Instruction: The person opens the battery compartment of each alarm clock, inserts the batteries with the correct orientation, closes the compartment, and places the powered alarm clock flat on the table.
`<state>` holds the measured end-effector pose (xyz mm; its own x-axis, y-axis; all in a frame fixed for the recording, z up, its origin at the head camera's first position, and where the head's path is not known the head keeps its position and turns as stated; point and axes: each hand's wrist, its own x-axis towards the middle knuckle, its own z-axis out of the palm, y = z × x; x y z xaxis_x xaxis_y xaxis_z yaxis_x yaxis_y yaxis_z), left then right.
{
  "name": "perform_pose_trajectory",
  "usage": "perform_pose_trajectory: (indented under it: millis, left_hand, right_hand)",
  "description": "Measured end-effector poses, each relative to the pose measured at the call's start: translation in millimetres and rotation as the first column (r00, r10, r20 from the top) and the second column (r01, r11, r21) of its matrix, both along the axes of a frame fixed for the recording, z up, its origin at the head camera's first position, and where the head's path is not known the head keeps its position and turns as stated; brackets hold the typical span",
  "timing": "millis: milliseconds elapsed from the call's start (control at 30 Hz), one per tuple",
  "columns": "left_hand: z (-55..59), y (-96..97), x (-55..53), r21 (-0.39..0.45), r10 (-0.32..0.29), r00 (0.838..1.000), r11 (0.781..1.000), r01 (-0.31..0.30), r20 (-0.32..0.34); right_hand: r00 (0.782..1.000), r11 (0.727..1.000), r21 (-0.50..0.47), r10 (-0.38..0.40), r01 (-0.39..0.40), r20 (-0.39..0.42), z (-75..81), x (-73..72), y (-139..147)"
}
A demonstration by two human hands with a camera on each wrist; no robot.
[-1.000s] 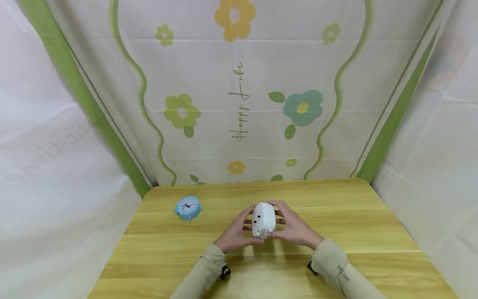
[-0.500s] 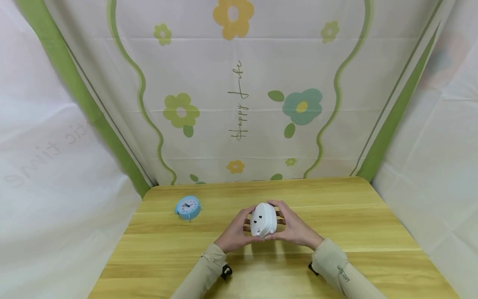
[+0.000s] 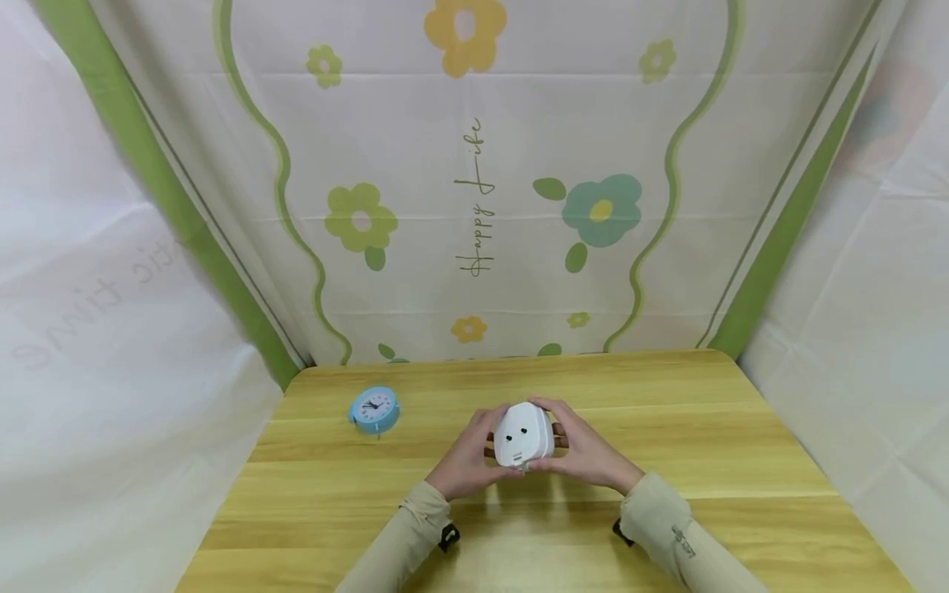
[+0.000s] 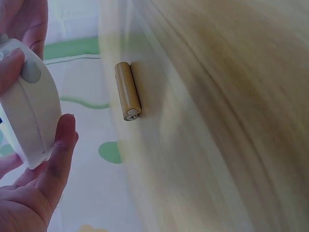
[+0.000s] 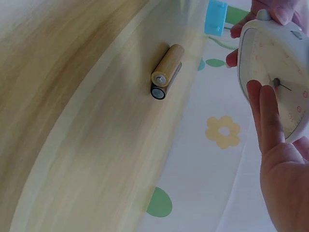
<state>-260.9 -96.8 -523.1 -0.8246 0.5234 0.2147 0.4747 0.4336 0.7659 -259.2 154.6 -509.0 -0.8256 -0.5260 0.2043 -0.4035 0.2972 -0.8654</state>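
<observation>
A white alarm clock [image 3: 519,435] is held up off the table between both hands, its back with two black knobs turned to the head view. The left hand [image 3: 467,459] grips its left side, thumb low and fingers behind. On the other side the right hand [image 3: 589,453] grips it the same way. The clock's dial [image 5: 285,92] shows in the right wrist view, with two fingers of the right hand lying across it. Two batteries [image 4: 128,91] lie side by side on the table; the clock and hands hide them in the head view.
A light blue alarm clock [image 3: 374,410] stands at the back left of the wooden table [image 3: 667,527]. White cloth with printed flowers [image 3: 600,210] hangs behind the table and along both sides.
The white alarm clock has turned within the hands, so its back faces the head view more squarely than before. Both hands stay in nearly the same place.
</observation>
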Motion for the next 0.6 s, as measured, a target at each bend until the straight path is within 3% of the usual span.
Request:
perform_pose_trajectory:
  millis: [100, 200, 433, 533, 600]
  left_hand:
    - [-0.3, 0.0, 0.8, 0.022, 0.011, 0.999, 1.0, -0.012, 0.03]
    - [-2.3, -0.5, 2.4, 0.077, 0.007, 0.995, 0.997, -0.015, 0.104]
    - [-3.9, -3.4, -2.1, 0.261, -0.067, 0.953, 0.965, -0.013, 0.297]
    - [-3.6, -4.3, -3.4, 0.296, -0.079, 0.941, 0.955, -0.024, 0.328]
    - [-3.9, -4.3, -3.4, 0.298, -0.079, 0.942, 0.954, -0.023, 0.326]
  right_hand:
    - [1.0, 1.0, -0.017, 0.002, -0.002, 0.006, 0.1, -0.6, 0.0]
    - [1.0, 0.999, -0.035, 0.013, -0.012, 0.023, -0.3, 0.9, 1.6]
    - [0.994, 0.994, -0.107, 0.027, -0.016, 0.107, 3.6, 2.0, 5.2]
    - [0.991, 0.992, -0.124, 0.031, -0.015, 0.13, 4.5, 1.3, 5.6]
    - [0.991, 0.992, -0.125, 0.023, -0.006, 0.135, 3.7, 1.3, 6.6]
